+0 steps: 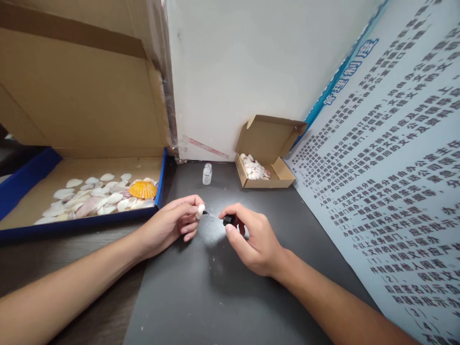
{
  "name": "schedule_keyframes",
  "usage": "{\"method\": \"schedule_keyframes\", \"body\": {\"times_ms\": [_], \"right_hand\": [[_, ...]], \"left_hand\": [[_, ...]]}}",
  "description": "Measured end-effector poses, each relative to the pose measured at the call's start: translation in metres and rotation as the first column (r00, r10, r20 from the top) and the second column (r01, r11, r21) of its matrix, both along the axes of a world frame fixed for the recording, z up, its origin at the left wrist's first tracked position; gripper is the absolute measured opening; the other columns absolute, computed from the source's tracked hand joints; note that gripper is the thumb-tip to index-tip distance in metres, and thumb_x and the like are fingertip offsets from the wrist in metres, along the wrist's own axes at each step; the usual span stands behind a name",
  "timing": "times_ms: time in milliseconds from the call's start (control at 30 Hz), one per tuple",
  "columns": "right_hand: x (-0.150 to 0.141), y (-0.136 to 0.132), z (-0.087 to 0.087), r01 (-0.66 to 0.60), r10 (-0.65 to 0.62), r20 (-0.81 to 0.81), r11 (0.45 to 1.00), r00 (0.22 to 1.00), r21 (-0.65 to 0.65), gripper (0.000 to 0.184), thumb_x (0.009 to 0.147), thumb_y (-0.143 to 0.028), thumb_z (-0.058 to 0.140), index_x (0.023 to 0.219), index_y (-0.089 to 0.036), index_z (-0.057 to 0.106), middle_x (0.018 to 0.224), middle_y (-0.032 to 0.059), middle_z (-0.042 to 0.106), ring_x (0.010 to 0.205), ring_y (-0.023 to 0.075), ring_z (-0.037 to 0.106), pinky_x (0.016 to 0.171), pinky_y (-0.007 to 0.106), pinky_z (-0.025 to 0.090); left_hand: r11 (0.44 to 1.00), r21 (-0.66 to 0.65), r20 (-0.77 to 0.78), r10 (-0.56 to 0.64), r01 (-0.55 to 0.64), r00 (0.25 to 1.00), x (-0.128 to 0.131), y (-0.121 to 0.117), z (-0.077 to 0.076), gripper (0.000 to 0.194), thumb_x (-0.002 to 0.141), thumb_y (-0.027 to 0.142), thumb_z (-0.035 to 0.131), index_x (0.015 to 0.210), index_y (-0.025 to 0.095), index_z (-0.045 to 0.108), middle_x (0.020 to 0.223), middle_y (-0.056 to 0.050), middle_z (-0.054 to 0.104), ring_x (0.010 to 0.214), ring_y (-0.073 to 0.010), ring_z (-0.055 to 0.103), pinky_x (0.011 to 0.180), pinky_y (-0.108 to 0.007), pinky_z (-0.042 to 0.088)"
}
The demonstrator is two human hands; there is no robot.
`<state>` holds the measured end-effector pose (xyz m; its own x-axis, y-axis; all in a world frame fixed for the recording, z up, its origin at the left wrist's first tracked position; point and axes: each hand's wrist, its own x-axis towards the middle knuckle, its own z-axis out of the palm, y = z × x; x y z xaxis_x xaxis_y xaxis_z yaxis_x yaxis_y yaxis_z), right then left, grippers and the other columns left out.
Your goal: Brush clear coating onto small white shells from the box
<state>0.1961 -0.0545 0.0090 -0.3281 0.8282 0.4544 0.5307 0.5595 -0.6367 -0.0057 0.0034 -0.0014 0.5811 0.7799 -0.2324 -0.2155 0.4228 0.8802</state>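
Between the thumb and fingertips of my left hand (181, 218) is a small white seashell (200, 211). My right hand (253, 235) pinches a black cap (229, 220). From this brush cap a thin pale stem runs left to a dark tip (205, 212), which is at the shell's edge; whether it touches cannot be made out. Beyond both hands a small clear glass bottle (207, 174) with a white label stands upright, its neck uncapped.
On the left, a large blue-edged cardboard box (21, 215) holds many white shells and an orange scallop shell (143, 189). A smaller open cardboard box (275, 183) of shells sits at the back right. A printed board (395, 191) leans along the right side of the dark table (172, 297).
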Motion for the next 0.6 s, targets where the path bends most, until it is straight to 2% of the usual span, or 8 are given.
{"method": "schedule_keyframes", "body": {"times_ms": [100, 167, 300, 500, 600], "right_hand": [[-0.0002, 0.0005, -0.0014, -0.074, 0.074, -0.012, 0.997, 0.997, -0.006, 0.021, 0.09, -0.019, 0.049, 0.107, -0.017, 0.06, 0.079, 0.0009, 0.065, 0.063, 0.0116, 0.06, 0.061, 0.023, 0.047], [-0.0008, 0.0011, -0.0025, -0.036, 0.036, -0.009, 0.999, 0.999, -0.007, 0.022, 0.09, -0.02, 0.051, 0.11, -0.017, 0.06, 0.078, 0.0008, 0.065, 0.061, 0.0114, 0.059, 0.059, 0.023, 0.047], [-0.0012, 0.0014, -0.0016, 0.077, -0.077, -0.006, 0.997, 0.997, 0.003, 0.016, 0.088, -0.021, 0.054, 0.102, -0.018, 0.061, 0.071, -0.001, 0.063, 0.059, 0.0117, 0.058, 0.059, 0.023, 0.047], [-0.0005, 0.0003, -0.0019, -0.076, 0.077, -0.039, 0.997, 0.996, 0.022, 0.02, 0.087, -0.018, 0.053, 0.106, -0.018, 0.061, 0.076, -0.0003, 0.066, 0.058, 0.0098, 0.059, 0.058, 0.02, 0.048], [-0.0005, 0.0014, -0.0023, -0.066, 0.067, -0.028, 0.997, 0.997, 0.033, 0.021, 0.087, -0.018, 0.052, 0.105, -0.017, 0.062, 0.074, -0.0002, 0.066, 0.059, 0.0101, 0.059, 0.058, 0.02, 0.048]], "left_hand": [[1.0, -0.006, -0.005, 0.006, -0.006, 1.0, -0.0001, -0.0005, -0.0004, 0.009, 0.082, 0.023, 0.059, 0.076, 0.017, 0.056, 0.055, 0.008, 0.031, 0.046, -0.0074, 0.029, 0.042, -0.017, 0.036], [1.0, -0.008, 0.0, 0.009, -0.009, 1.0, 0.0005, -0.0007, -0.0004, 0.009, 0.082, 0.022, 0.059, 0.075, 0.017, 0.055, 0.054, 0.008, 0.031, 0.045, -0.0075, 0.028, 0.042, -0.017, 0.035], [1.0, -0.002, 0.006, 0.0, 0.0, 1.0, 0.0013, -0.0002, -0.0004, 0.01, 0.081, 0.022, 0.059, 0.073, 0.017, 0.055, 0.054, 0.008, 0.031, 0.046, -0.0075, 0.028, 0.042, -0.017, 0.036], [1.0, -0.005, -0.002, 0.013, -0.013, 1.0, 0.0004, 0.0008, -0.0013, 0.008, 0.081, 0.023, 0.06, 0.076, 0.018, 0.056, 0.056, 0.007, 0.034, 0.046, -0.0076, 0.029, 0.043, -0.018, 0.036], [1.0, -0.009, 0.001, 0.016, -0.016, 1.0, 0.0001, 0.0004, -0.0002, 0.007, 0.08, 0.023, 0.06, 0.077, 0.018, 0.056, 0.055, 0.007, 0.034, 0.046, -0.0077, 0.029, 0.043, -0.018, 0.036]]}}
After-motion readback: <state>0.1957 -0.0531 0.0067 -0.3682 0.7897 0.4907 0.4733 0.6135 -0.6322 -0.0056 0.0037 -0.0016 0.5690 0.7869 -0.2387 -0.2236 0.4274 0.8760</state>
